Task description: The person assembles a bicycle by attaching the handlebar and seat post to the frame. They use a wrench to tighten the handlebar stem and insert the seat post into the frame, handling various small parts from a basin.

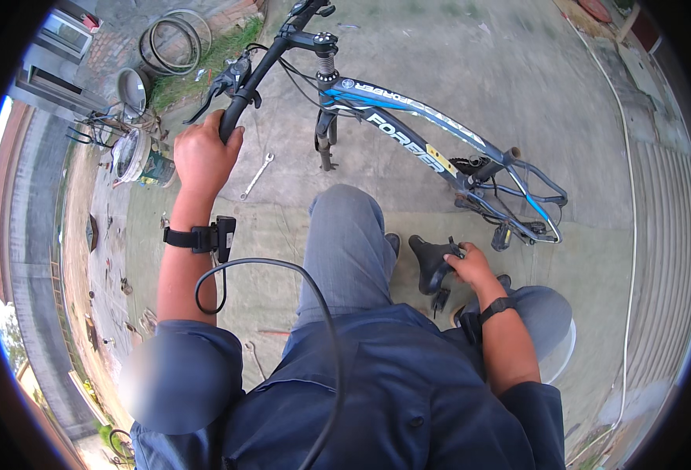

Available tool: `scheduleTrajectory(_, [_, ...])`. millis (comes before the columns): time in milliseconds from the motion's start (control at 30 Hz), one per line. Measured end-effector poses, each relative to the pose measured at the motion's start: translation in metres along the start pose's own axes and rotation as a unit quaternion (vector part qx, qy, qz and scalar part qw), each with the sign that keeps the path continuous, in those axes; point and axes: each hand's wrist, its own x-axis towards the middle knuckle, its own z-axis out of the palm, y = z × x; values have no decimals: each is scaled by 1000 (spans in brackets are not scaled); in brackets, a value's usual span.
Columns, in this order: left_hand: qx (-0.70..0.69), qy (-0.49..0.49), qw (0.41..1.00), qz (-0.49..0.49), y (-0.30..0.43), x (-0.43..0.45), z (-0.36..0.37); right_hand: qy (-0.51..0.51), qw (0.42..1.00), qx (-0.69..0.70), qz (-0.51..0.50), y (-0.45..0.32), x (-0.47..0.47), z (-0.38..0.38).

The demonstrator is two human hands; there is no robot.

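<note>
My left hand (205,154) is wrapped around the end grip of a black bicycle handlebar (263,66), just below a brake lever (211,94). The handlebar is joined to a dark bicycle frame (404,132) with blue and white trim and large lettering. No wheel sits in the front fork (325,144) or at the rear end of the frame. In my right hand (471,265) is a black bicycle saddle (430,261), held low beside my knee. The seat tube's open top (514,153) has no post in it.
A combination wrench (257,176) lies on the concrete, and a second wrench (255,359) lies near my hip. To the left stand a bucket (140,158), a metal basin (133,91) and bicycle tyres (172,44). A cable (327,317) crosses my torso. A pedal (501,236) hangs low.
</note>
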Motion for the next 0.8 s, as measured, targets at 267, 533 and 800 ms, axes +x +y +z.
scheduleTrajectory(267, [-2,0,1000,-1,1,0,-2,-1,999,40,9,-4,-6,0])
scheduleTrajectory(533, [-12,-5,1000,-7,0,0,-1,3,999,47,6,-6,-9,1])
scheduleTrajectory(800, [-6,6,1000,-4,2,0,-2,0,998,54,11,-7,-11,1])
